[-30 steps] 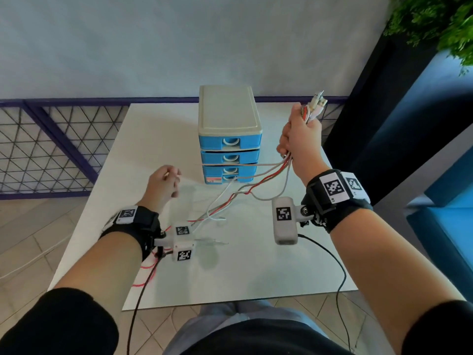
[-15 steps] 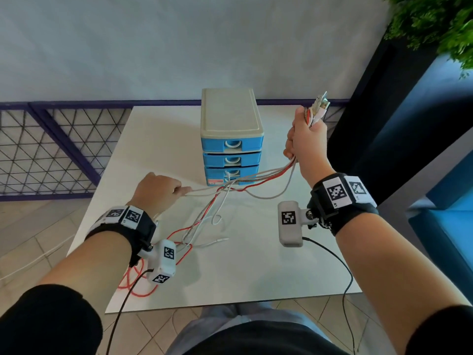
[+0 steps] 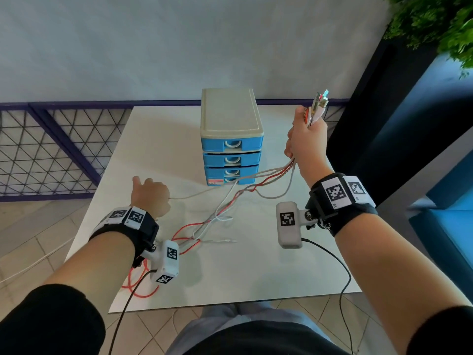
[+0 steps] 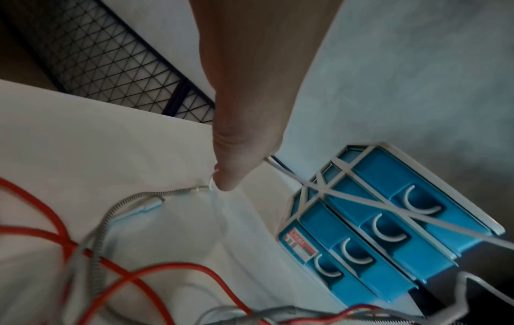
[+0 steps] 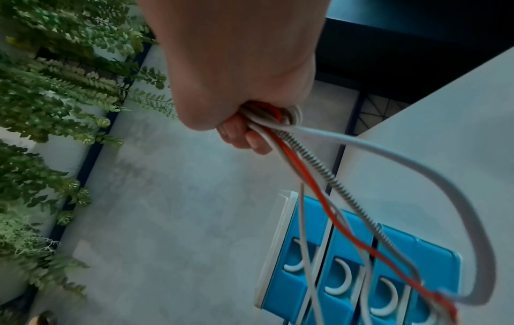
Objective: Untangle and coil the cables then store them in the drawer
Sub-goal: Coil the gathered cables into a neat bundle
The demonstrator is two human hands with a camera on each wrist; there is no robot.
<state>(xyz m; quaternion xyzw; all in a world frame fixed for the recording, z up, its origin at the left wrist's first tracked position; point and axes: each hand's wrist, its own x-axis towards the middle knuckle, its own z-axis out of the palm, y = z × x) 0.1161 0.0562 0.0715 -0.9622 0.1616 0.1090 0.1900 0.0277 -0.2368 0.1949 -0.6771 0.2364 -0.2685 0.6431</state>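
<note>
Your right hand [image 3: 305,139] is raised beside the right side of the drawer unit [image 3: 231,139], fist closed round a bundle of cables [image 5: 294,158], their plug ends sticking up above your knuckles. The red, white and braided strands trail down across the table [image 3: 158,139] toward its near left corner. Your left hand [image 3: 149,196] sits low near the table's left edge, fingers curled, gripping a single white cable [image 3: 194,195] that runs toward the bottom drawer. All drawers look closed.
</note>
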